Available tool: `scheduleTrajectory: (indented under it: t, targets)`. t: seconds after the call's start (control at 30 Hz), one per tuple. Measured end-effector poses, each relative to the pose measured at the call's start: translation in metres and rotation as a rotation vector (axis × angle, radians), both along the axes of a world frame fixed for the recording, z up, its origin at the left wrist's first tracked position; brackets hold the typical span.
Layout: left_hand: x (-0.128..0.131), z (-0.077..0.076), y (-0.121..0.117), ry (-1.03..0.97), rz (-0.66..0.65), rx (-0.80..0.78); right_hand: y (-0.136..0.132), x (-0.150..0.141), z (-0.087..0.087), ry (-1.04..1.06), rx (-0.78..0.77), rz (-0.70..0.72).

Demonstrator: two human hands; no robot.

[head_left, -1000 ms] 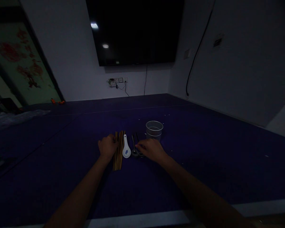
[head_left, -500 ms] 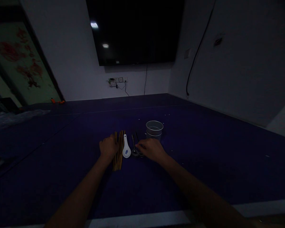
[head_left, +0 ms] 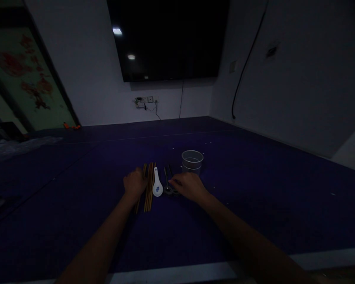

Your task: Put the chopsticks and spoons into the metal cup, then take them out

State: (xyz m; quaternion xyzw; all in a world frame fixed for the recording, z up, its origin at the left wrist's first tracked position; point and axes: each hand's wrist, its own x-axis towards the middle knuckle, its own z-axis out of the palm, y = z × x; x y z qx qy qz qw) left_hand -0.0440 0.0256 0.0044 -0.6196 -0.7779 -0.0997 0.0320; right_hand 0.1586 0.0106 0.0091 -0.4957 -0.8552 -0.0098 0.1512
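My left hand [head_left: 134, 184] is closed on a pair of wooden chopsticks [head_left: 137, 207], which slant a little apart from several more chopsticks [head_left: 149, 193] lying side by side. Right of these lies a white porcelain spoon [head_left: 157, 188] with a blue mark in its bowl. A metal spoon [head_left: 167, 189] is beside it. Over the handle of a second metal spoon [head_left: 169, 169] my right hand [head_left: 187, 185] is closed, fingertips pinched; its palm side is hidden. Just behind that hand stands a grey metal cup [head_left: 192, 159], upright, its lower part partly covered.
Everything lies on a dark blue tabletop [head_left: 177, 232] with a pale front edge [head_left: 171, 275]. Small white specks are scattered near the cup. Clear plastic wrap [head_left: 20, 148] lies at the far left. A large screen [head_left: 171, 39] hangs on the wall behind.
The chopsticks in my left hand have swung their near ends leftward, opening a gap from the rest of the bundle. My right hand, the spoons and the cup look unmoved.
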Motion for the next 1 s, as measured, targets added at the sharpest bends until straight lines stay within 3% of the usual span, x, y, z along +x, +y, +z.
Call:
scheduleTrajectory:
  t: [0.63, 1.0]
  targets:
    - [-0.0025, -0.0052, 0.0053, -0.044, -0.025, 0.019, -0.0007, 0.0, -0.0004, 0.02, 0.02, 0.014]
    - [-0.0019, -0.005, 0.0059, 0.025, -0.063, 0.022, -0.0016, 0.0002, 0.0004, 0.012, 0.017, 0.01]
